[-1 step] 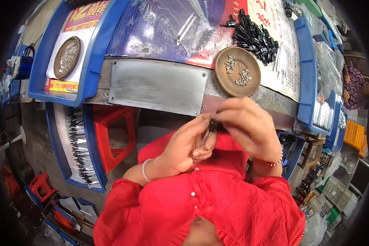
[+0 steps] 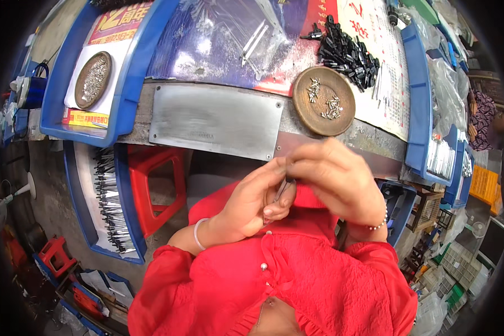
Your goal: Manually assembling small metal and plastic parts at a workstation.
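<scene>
Both hands met at the centre of the frame, just below the desk's edge. Left hand (image 2: 252, 204) was curled, thumb and fingers pinched on a small dark metal part (image 2: 281, 190); right hand (image 2: 336, 179) was closed over the same part from the upper right, fingertips touching the left's. What exactly the part was I could not tell, since the fingers hid most of it.

Going by size: the desk (image 2: 218, 120) with its grey steel plate crossed the upper middle; a blue tray (image 2: 126, 89) sat at upper left holding a round dish of small silvery bits (image 2: 93, 79); a brown round dish (image 2: 323, 101) with a few screws lay right above the hands; a heap of black pieces (image 2: 347, 53) filled the upper right.

This looked like the fitting step, two bits being joined by fingertip. A next move would call for a steady pinch and fine alignment.
</scene>
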`<state>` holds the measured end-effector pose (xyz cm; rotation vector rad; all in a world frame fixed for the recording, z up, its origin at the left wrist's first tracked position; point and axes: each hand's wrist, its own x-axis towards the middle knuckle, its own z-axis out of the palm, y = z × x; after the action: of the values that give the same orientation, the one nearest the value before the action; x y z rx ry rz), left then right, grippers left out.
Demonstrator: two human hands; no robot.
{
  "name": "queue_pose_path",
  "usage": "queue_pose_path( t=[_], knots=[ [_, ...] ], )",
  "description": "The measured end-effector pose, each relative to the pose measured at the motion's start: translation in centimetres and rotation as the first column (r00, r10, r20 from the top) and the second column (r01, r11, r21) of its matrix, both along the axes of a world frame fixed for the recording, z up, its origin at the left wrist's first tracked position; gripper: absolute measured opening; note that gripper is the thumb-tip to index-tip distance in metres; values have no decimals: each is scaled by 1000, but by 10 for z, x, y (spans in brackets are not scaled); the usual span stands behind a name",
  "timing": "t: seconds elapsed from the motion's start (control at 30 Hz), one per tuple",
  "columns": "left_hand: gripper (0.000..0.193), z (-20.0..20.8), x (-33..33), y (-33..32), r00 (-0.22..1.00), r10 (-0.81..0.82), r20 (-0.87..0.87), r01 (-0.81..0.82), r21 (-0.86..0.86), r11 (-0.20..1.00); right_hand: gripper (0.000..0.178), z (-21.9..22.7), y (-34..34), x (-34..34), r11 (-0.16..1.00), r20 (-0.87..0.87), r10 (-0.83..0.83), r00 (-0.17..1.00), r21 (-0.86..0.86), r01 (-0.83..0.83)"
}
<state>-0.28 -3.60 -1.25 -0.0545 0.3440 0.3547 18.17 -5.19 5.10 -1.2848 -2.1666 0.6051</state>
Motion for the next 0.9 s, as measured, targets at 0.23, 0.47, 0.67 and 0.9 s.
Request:
queue_pose_path(
  t=[0.23, 0.47, 0.67, 0.9],
  knots=[
    [26, 13, -9, 9, 986, -78, -146, 93, 101, 991, 16, 18, 9, -15, 962, 345, 246, 906, 25, -271],
    [41, 20, -27, 40, 995, 37, -89, -4, 341, 940, 15, 38, 57, 9, 982, 278, 132, 951, 95, -164],
    [37, -7, -22, 58, 612, 782, -118, -116, 965, 236, 18, 9, 184, 43, 958, 60, -265, 962, 134, 255],
    [31, -25, -14, 55, 518, 855, -32, 88, 996, -16, 15, -59, 312, 37, 923, 219, -339, 915, 264, 279]
  ],
)
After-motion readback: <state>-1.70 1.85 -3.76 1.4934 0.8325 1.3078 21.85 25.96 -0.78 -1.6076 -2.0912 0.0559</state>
